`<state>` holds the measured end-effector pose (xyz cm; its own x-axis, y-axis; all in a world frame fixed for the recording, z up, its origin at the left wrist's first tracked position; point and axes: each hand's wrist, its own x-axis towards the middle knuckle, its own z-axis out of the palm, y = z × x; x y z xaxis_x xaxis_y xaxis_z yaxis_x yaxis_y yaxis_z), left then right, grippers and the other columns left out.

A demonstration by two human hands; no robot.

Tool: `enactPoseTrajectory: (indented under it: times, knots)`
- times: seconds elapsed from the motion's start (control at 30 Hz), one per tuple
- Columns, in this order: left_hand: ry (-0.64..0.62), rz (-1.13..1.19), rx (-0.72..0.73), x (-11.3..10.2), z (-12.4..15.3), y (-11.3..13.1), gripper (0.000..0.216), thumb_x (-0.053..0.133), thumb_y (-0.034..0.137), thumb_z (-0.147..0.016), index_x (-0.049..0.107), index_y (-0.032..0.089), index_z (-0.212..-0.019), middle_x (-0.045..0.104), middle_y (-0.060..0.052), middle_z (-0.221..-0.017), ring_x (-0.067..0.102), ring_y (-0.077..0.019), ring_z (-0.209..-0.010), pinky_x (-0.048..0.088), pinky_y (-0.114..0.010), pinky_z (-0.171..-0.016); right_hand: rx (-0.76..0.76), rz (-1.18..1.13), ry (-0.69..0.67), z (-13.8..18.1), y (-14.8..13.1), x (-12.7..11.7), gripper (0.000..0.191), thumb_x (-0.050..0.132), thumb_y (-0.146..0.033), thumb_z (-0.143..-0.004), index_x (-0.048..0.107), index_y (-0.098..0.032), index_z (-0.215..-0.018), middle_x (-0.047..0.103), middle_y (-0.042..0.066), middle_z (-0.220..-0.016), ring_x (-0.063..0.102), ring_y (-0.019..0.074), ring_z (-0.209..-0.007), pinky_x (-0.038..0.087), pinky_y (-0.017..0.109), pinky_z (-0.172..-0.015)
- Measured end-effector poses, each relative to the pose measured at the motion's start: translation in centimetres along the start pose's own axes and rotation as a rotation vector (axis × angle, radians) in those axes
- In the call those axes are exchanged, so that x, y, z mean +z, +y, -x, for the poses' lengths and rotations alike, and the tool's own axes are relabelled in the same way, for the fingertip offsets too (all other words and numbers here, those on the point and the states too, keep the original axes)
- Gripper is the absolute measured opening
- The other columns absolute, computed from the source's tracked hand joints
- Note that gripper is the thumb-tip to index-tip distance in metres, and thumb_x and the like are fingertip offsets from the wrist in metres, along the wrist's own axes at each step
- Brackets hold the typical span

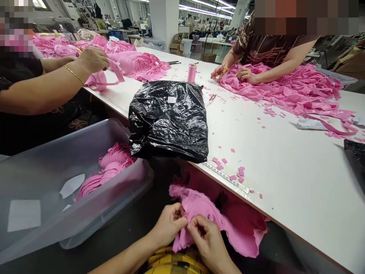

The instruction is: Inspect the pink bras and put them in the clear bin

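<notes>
A pink bra [205, 213] with wavy edges hangs over my lap, below the table's front edge. My left hand [171, 222] pinches its upper left part between thumb and fingers. Close against it, my right hand [207, 239] has its fingertips pinched on the same cloth. The two sets of fingertips nearly meet, and the exact spot they grip is hidden between them. To the right, the bra's lower part hangs loose in shadow. A full black plastic bag [168, 121] rests on the table edge just beyond my hands.
At left a grey translucent bin [114, 205] holds stacked pink bra cups [114, 167]. Small pink scraps [241, 171] are scattered on the white table [299, 163]. A thread cone [192, 73] stands behind the bag. Two people work on pink piles, one with orange-handled scissors [221, 71].
</notes>
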<state>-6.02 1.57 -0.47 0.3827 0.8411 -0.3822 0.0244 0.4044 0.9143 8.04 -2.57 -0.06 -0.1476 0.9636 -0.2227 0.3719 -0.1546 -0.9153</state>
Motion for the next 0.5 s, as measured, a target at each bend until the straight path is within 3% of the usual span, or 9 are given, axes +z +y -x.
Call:
enactPoseTrajectory:
  times: [0.1,0.2,0.33,0.43,0.5]
  knots:
    - [0.053,-0.035,0.004,0.1,-0.6,0.0,0.009,0.053,0.018,-0.059,0.044,0.017,-0.062,0.04,0.005,-0.059,0.035,-0.0094,-0.056,0.029,-0.023,-0.053,0.004,-0.021,-0.005,-0.3,0.3,0.0,0.032,0.043,-0.04,-0.087,0.043,-0.019,-0.062,0.042,-0.002,-0.059,0.039,0.0124,-0.056,0.032,0.024,-0.052]
    - [0.066,-0.098,0.001,-0.3,-0.7,-0.1,0.01,0.054,0.019,-0.061,0.045,0.017,-0.061,0.041,0.005,-0.057,0.037,-0.0099,-0.055,0.029,-0.023,-0.053,-0.039,-0.029,-0.031,-0.1,0.6,-0.8,0.031,0.042,-0.038,-0.089,0.051,-0.018,-0.067,0.051,0.0,-0.064,0.047,0.0143,-0.06,0.038,0.024,-0.056]
    - [-0.002,-0.046,0.003,-1.3,-0.2,0.1,0.013,0.059,0.021,-0.063,0.047,0.016,-0.063,0.047,0.003,-0.062,0.043,-0.0116,-0.062,0.036,-0.024,-0.06,-0.13,0.112,0.206,0.2,1.8,-3.3,0.022,0.045,-0.035,-0.088,0.059,-0.018,-0.09,0.063,0.008,-0.088,0.059,0.0202,-0.079,0.046,0.029,-0.069]
    - [-0.042,0.032,0.013,-1.6,-0.2,0.5,0.015,0.062,0.021,-0.063,0.048,0.016,-0.067,0.047,0.003,-0.067,0.044,-0.0117,-0.065,0.038,-0.024,-0.063,-0.085,0.31,0.311,-0.7,2.9,-5.1,0.043,0.055,-0.037,-0.08,0.052,-0.015,-0.118,0.059,0.015,-0.113,0.055,0.0289,-0.104,0.043,0.04,-0.088]
    - [-0.037,0.04,0.009,-1.6,-0.4,0.7,0.017,0.063,0.021,-0.063,0.047,0.016,-0.067,0.047,0.003,-0.067,0.045,-0.0115,-0.065,0.039,-0.024,-0.063,-0.003,0.356,0.201,-1.6,3.0,-5.8,0.051,0.058,-0.037,-0.077,0.05,-0.015,-0.122,0.061,0.016,-0.114,0.056,0.0314,-0.106,0.043,0.043,-0.089]
